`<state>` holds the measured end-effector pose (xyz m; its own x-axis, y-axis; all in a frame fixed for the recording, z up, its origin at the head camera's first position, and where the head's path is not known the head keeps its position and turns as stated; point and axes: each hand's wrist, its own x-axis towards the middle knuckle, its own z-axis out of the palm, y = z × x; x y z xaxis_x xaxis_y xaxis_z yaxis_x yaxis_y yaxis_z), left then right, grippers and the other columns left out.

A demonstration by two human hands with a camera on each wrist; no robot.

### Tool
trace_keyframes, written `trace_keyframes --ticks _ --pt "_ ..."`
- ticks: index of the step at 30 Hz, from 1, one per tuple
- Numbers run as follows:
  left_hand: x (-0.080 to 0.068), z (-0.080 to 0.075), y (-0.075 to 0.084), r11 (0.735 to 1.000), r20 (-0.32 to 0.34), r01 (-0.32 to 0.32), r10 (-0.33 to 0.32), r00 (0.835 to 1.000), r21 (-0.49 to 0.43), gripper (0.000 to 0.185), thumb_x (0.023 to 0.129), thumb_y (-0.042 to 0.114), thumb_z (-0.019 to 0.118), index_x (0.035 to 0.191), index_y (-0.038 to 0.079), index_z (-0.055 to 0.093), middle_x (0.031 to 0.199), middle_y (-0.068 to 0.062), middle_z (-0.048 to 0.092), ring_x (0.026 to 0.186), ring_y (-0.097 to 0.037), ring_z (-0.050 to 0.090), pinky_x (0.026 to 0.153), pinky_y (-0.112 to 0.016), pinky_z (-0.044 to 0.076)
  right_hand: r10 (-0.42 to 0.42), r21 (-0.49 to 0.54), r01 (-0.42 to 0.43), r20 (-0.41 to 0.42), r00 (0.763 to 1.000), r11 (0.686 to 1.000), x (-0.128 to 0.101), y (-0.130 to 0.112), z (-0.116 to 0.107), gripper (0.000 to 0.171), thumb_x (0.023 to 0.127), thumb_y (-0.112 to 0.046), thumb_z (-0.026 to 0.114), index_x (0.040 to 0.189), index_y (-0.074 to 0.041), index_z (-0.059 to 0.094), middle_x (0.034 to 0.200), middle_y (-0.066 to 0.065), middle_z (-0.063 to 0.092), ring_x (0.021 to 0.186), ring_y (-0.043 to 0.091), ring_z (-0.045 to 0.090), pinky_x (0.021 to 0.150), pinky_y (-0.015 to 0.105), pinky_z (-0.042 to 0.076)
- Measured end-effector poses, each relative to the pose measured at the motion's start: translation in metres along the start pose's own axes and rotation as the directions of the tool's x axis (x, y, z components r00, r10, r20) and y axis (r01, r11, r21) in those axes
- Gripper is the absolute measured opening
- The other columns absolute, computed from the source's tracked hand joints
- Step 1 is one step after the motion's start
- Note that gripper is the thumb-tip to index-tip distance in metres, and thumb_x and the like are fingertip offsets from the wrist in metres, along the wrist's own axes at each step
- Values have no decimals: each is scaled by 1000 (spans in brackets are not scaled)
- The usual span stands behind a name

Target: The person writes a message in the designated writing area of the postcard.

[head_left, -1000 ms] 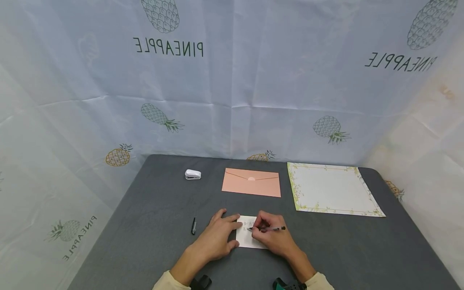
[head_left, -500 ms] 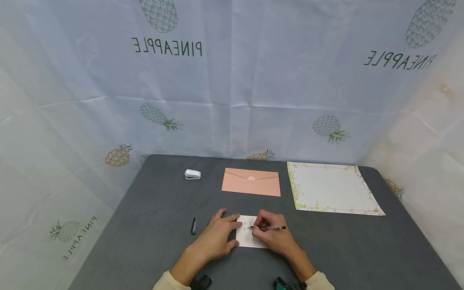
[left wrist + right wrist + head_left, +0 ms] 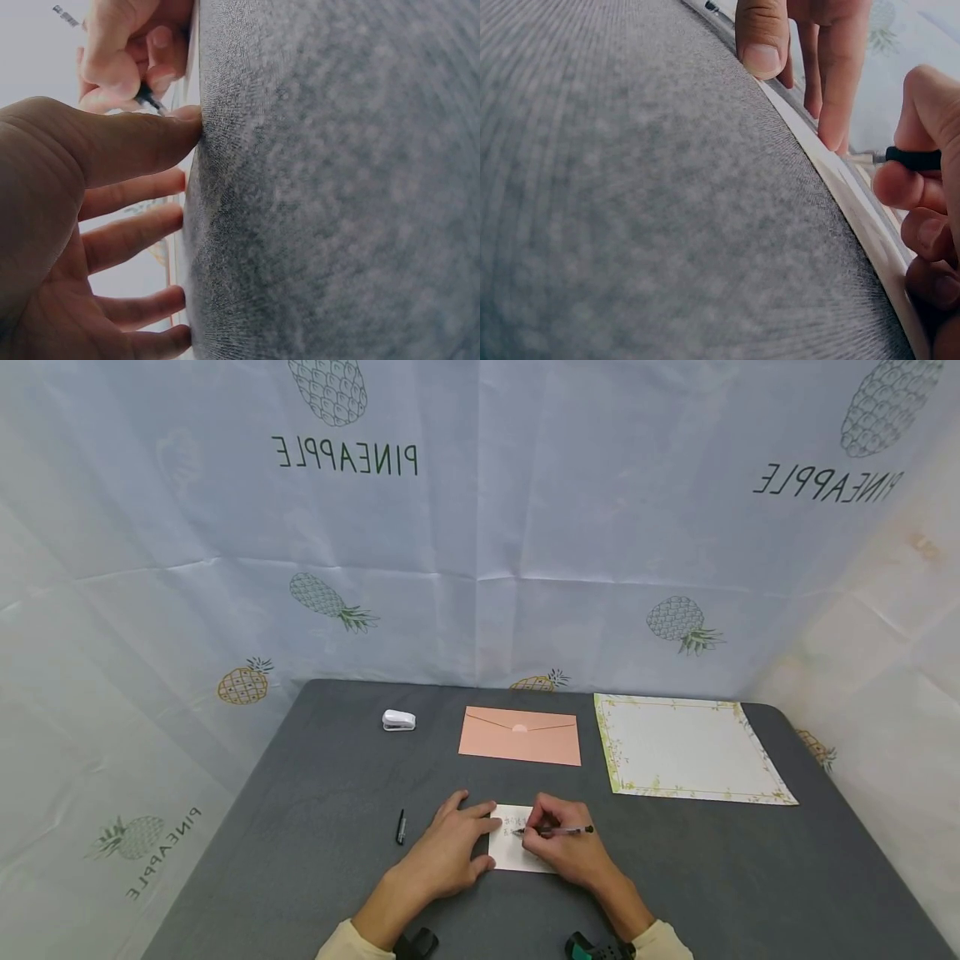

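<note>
A small white sheet of paper [image 3: 517, 858] lies on the dark table, with rows of handwriting across its upper part. My right hand [image 3: 570, 847] pinches a black pen [image 3: 564, 832], its tip at the writing. In the right wrist view the pen's dark grip [image 3: 911, 158] sits between thumb and finger. My left hand [image 3: 447, 852] rests with spread fingers on the paper's left edge. The left wrist view shows the left thumb [image 3: 150, 142] and fingertips down at the paper. Left of that hand lies a black pen cap [image 3: 401, 827].
A white stapler [image 3: 398, 720] stands at the back left of the table [image 3: 315, 793]. Beside it lies a pink envelope [image 3: 519, 737], flap side up. Farther right is a large white sheet with a floral border [image 3: 686, 747]. A pineapple-print curtain [image 3: 480, 527] hangs behind.
The pen tip has shifted slightly over the writing, and the pen's back end has moved a little. The left hand stays in place on the paper.
</note>
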<state>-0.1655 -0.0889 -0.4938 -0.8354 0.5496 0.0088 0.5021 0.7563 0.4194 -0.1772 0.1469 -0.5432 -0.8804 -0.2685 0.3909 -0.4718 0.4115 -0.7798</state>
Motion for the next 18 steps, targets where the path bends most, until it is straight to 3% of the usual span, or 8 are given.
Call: trace_keyframes --ticks 14,18 --pt "1 -1 0 1000 -4 -6 6 1000 -6 50 90 22 92 137 11 77 155 -8 67 152 -51 49 126 -67 41 -20 7 20 6 1000 1000 0 -1 -1 37 79 6 76 78 -28 62 68 -15 61 59 -3 48 52 16 35" --pt "0 -1 1 1000 -4 0 0 1000 0 50 90 23 92 137 12 78 155 -8 67 152 -50 49 126 -66 41 -27 -7 27 -33 999 1000 0 -1 -2 38 78 8 75 77 -27 61 68 -16 59 59 -3 48 52 16 37"
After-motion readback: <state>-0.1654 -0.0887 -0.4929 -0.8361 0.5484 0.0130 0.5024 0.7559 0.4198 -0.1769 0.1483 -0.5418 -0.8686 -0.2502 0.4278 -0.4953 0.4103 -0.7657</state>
